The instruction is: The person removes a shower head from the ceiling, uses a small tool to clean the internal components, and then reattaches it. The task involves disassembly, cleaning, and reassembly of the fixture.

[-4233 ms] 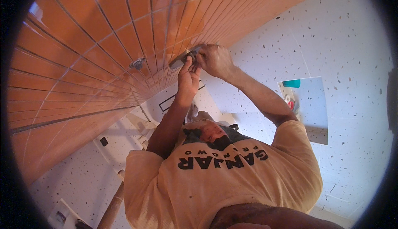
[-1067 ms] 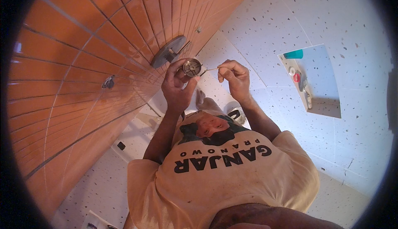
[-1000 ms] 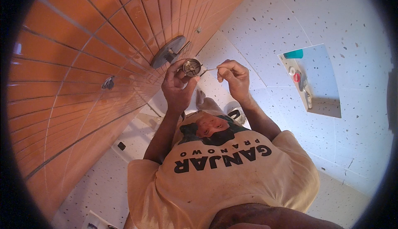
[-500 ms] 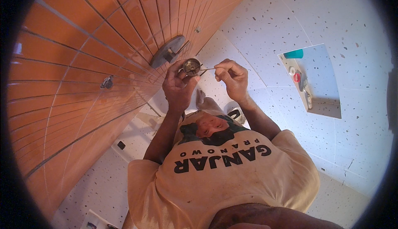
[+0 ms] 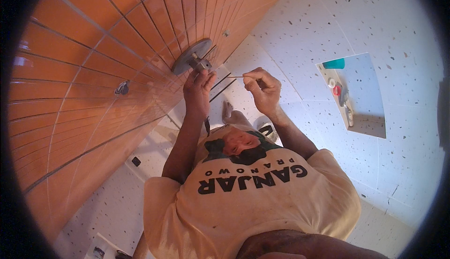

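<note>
My left hand (image 5: 198, 86) is closed around a round metal knob (image 5: 203, 64), its fingertips on the lower side. The knob is up against the middle of a grey round plate (image 5: 186, 58) on the orange tiled wall; whether it is seated on the stem there cannot be seen. To the right, my right hand (image 5: 263, 89) pinches a thin metal rod (image 5: 238, 77), which points left toward the knob without touching it. The rod's exact kind is too small to make out.
A small metal fitting (image 5: 123, 88) sticks out of the orange tiles (image 5: 70, 85) at left. In the speckled white wall (image 5: 290, 38) at right, a recessed niche (image 5: 363, 87) holds a teal container (image 5: 334, 64) and several small items. Dark parallel lines (image 5: 221, 90) cross the floor below my hands.
My left hand has turned the knob from hollow side up and brought it up to the wall plate. My right hand keeps nearly the same place, the rod now apart from the knob.
</note>
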A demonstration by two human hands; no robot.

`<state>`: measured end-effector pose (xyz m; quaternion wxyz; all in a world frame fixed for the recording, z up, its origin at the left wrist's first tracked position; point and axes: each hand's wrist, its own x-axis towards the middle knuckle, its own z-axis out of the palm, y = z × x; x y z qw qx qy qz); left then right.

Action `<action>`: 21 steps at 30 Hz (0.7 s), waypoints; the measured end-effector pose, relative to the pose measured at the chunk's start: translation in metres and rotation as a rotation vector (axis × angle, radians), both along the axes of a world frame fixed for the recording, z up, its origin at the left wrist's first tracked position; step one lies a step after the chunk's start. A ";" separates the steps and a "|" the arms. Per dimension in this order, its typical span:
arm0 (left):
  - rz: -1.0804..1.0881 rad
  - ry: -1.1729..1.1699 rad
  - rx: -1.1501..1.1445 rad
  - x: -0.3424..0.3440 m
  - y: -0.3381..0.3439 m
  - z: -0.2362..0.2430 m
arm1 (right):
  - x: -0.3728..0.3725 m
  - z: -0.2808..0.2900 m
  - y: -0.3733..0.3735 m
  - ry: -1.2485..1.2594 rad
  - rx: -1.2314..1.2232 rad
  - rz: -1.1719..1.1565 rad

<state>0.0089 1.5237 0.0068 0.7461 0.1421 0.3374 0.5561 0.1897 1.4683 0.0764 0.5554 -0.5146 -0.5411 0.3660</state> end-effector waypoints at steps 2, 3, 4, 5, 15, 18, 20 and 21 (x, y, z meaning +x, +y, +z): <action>0.018 -0.112 -0.042 -0.004 0.006 -0.009 | -0.001 0.002 0.000 0.001 -0.007 0.001; 0.027 -0.168 -0.064 -0.005 0.009 -0.014 | 0.000 0.002 0.000 0.000 -0.008 0.003; 0.041 -0.198 -0.080 -0.005 0.012 -0.016 | 0.000 0.002 0.001 0.000 -0.010 0.003; 0.055 -0.228 -0.096 -0.005 0.016 -0.018 | 0.001 0.002 0.001 -0.001 -0.011 0.004; 0.047 -0.379 -0.090 -0.010 0.032 -0.033 | 0.006 -0.001 0.006 -0.020 0.006 -0.011; 0.069 -0.401 -0.107 -0.008 0.031 -0.024 | 0.007 -0.002 0.008 -0.024 0.005 -0.011; 0.069 -0.419 -0.104 -0.008 0.031 -0.025 | 0.008 -0.002 0.009 -0.020 0.004 -0.003; 0.069 -0.429 -0.102 -0.007 0.031 -0.025 | 0.008 -0.002 0.009 -0.020 -0.001 -0.001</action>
